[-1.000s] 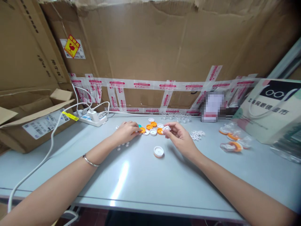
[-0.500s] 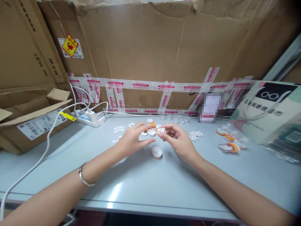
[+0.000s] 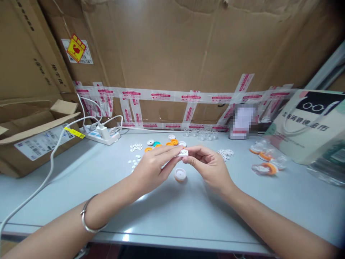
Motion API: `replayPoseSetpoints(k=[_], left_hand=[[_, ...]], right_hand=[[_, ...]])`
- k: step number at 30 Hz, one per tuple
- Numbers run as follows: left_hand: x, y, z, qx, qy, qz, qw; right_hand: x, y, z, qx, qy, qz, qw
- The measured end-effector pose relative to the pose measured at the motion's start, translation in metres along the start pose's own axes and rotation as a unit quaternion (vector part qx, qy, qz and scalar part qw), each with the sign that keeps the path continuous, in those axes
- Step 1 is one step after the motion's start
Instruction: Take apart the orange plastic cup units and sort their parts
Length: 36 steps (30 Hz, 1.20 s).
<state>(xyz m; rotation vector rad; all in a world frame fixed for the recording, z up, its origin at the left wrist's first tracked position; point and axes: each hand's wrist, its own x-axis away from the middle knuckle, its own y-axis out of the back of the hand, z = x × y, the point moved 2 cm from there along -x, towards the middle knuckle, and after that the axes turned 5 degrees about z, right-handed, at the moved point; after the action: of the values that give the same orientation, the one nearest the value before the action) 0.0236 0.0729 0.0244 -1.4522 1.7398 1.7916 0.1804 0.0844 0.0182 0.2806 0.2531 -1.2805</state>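
Head view: nearest, a metal bangle [image 3: 83,218] circles the left wrist. Past it, a white-topped cap [image 3: 180,174] sits on the grey table [image 3: 205,219]. Just beyond, the right hand [image 3: 210,166] pinches a white openwork piece [image 3: 183,153] between thumb and fingers; the left hand [image 3: 154,167] meets it with its fingertips, though whether these pinch it I cannot tell. Farther lie orange rings [image 3: 175,142], then clear cups [image 3: 209,135], then tall cardboard [image 3: 167,54].

White openwork plastic disc [image 3: 183,153] — slotted side toward the viewer, tilted, partly covered — held between fingertips [image 3: 189,159], toward five o'clock from centre
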Motion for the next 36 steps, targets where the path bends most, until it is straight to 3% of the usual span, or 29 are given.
replayPoseSetpoints(k=[8,18,23,28,36], left_hand=[[0.002,-0.001,0.004,-0.013,-0.022,-0.031,0.999],[0.005,-0.006,0.015,0.080,0.115,-0.023,0.990],[0.005,-0.007,0.020,0.110,0.170,0.030,0.979],[0.005,-0.010,0.023,0.110,0.137,0.086,0.981],[0.015,-0.016,0.023,-0.013,0.010,0.107,0.994]], right_hand=[[-0.002,0.002,-0.006,-0.023,-0.035,-0.017,0.999],[-0.001,-0.002,-0.016,-0.038,-0.064,-0.004,0.997],[-0.001,-0.002,-0.022,-0.075,-0.094,-0.006,0.993],[-0.003,0.001,-0.034,-0.113,-0.114,-0.007,0.987],[0.001,0.003,-0.040,-0.137,-0.119,0.037,0.983]])
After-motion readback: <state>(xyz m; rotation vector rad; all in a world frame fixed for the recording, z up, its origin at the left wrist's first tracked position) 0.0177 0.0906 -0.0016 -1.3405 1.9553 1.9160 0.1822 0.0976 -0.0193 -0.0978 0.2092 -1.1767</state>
